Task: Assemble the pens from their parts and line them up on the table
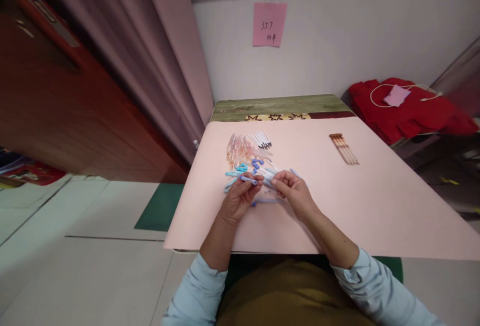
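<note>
My left hand [239, 198] is closed, pinching a small blue pen part [248, 180] at its fingertips. My right hand [294, 191] is closed too, gripping a thin pale pen tube [268, 182] that points toward the left hand. Both hands hover over a pink sheet [337, 206] on the table. Just beyond them lies a pile of loose pen parts [247, 158]: blue caps, pinkish tubes and white refills with dark tips. Another light blue pen tube [264, 200] lies under my hands.
A bundle of several assembled tan pens [344, 148] lies at the far right of the sheet. A red cloth [408, 108] with a white cord sits on a stand to the right. A pink note [269, 24] hangs on the wall. Curtain [150, 56] at left.
</note>
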Demonstrator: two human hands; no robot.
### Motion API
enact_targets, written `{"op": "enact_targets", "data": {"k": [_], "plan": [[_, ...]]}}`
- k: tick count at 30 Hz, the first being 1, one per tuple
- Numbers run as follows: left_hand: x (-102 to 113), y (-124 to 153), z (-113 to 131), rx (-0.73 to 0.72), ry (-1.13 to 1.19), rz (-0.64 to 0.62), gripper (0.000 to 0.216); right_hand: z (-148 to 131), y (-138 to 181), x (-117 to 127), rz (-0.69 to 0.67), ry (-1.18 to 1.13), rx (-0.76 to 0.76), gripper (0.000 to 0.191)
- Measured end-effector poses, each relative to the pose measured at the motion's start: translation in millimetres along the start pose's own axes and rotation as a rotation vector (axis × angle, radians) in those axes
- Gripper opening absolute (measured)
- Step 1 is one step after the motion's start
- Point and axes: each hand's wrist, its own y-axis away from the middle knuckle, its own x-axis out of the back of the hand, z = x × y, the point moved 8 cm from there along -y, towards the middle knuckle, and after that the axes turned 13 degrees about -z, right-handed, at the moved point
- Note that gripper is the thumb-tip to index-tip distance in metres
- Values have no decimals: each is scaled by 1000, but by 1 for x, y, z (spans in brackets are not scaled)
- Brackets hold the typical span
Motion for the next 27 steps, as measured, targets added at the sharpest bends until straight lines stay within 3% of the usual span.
{"op": "enact_targets", "data": {"k": [4, 7, 10, 17, 23, 27], "plan": [[4, -1, 2, -35, 28, 38, 19, -7, 6, 4, 27, 617, 61, 11], [7, -1, 3, -68, 46, 54, 17, -8, 8, -2, 1, 842, 105, 14], [7, -2, 3, -67, 43, 43, 18, -7, 7, -1, -2, 746, 72, 18], [6, -4, -3, -13, -40, 39, 19, -15, 7, -2, -6, 103, 25, 32], [2, -5, -7, 26, -78, 23, 17, -28, 12, -8, 37, -5, 134, 34], [-1, -6, -7, 22, -75, 9, 15, -33, 13, -16, 32, 100, 205, 31]]}}
